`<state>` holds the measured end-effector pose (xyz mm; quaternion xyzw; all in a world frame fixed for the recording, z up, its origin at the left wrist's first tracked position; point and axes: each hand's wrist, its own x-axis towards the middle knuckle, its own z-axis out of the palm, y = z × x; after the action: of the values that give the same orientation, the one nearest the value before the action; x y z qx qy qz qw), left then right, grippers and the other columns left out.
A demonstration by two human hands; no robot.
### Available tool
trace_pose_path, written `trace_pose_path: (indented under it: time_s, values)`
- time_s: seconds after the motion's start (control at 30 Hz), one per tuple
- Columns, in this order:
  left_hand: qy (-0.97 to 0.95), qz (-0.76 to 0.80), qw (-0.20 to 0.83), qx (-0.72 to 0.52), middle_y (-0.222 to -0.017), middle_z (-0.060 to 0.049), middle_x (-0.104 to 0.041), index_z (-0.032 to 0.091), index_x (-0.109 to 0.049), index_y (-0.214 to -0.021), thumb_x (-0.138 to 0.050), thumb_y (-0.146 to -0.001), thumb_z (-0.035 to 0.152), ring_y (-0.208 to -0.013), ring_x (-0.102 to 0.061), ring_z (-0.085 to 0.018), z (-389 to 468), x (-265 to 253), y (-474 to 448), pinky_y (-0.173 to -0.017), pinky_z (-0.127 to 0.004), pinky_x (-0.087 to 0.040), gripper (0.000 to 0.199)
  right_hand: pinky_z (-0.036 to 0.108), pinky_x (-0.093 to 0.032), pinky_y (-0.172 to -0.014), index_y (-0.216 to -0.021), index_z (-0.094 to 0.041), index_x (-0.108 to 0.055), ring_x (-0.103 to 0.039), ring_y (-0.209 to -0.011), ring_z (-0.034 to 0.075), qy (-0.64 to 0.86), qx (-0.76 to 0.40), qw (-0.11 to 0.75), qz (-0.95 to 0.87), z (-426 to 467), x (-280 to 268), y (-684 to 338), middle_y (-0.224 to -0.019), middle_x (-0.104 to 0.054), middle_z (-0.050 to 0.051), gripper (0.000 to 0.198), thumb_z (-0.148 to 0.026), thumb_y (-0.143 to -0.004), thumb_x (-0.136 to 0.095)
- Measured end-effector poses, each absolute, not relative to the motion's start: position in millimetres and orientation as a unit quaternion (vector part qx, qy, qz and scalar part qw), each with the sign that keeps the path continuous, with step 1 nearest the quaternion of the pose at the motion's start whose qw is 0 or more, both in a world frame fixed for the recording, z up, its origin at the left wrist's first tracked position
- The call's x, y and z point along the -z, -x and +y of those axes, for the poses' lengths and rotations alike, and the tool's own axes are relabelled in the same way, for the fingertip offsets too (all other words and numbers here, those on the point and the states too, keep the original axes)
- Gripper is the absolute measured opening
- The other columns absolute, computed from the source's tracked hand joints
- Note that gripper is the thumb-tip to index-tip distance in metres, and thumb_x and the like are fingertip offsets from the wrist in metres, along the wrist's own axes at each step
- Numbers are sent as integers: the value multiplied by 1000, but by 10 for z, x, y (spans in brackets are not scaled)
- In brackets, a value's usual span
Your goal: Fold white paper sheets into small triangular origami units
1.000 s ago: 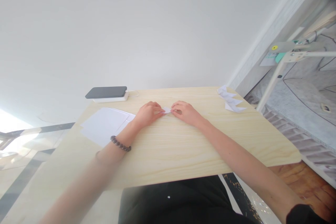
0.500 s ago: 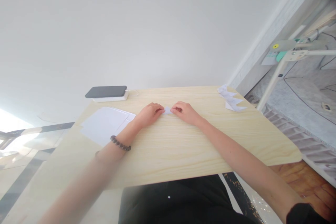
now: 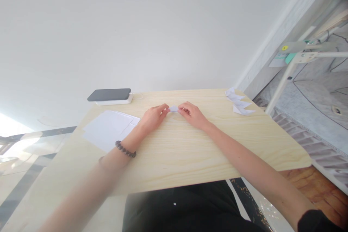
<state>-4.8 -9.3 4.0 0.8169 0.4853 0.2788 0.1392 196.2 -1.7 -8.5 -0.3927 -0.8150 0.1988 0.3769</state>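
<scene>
White folded paper pinched between two hands

Nearest the person, well below the folded paper, lies black clothing, cut off by the bottom of the view; a black sleeve shows at the lower right. The pale wooden desk has its near edge between this clothing and the folded paper, and wood grain shows from there up between the forearms. The left forearm is hazy, blurring the near-left part of the desk, and its wrist wears a dark bead bracelet.

At the folded paper, the left hand has thumb and fingers closed on its left end, the right hand likewise on its right end. The fingertips cover both ends, and whether it touches the desk I cannot tell.

Left of the folded paper, loose white sheets overlap, partly behind the left wrist; their count is unclear. To its right, past a stretch of bare wood, folded paper pieces sit bunched near the desk's far right corner.

Beyond it to the left, a dark slab rests on a white block with a white cable. The grey-white wall bounds the far edge; a white frame stands far right, cut off.
</scene>
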Motion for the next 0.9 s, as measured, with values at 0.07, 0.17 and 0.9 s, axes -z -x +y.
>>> trace_pose_path:
  time_s: [0.07,0.17,0.9]
  values:
    - [-799,493,183,-293,-68,1,-62,22,-54,-92,-36,-84,42,-57,-54,-13,-104,-52,37,-60,-24,-39,28,23,-35,-58,-85,-19,-54,-44,-62,10,400,-190,376,-814,-17,79,-1956,-74,-49,1,16,-27,-83,-41]
    - [-759,480,285,-335,-73,0,-65,20,-54,-88,-41,-81,45,-58,-57,-11,-95,-39,39,-60,-24,-42,29,23,-34,-58,-85,-19,-54,-42,-60,9,396,-187,375,-817,-16,80,-1950,-72,-49,0,17,-27,-84,-40]
    - [-641,422,511,-388,-81,-9,-67,12,-55,-72,-64,-65,41,-76,-62,-17,-75,40,26,-73,-35,-49,31,24,-41,-66,-83,-16,-55,-51,-71,11,398,-313,370,-779,-47,34,-1983,-82,-58,3,20,-33,-79,-45]
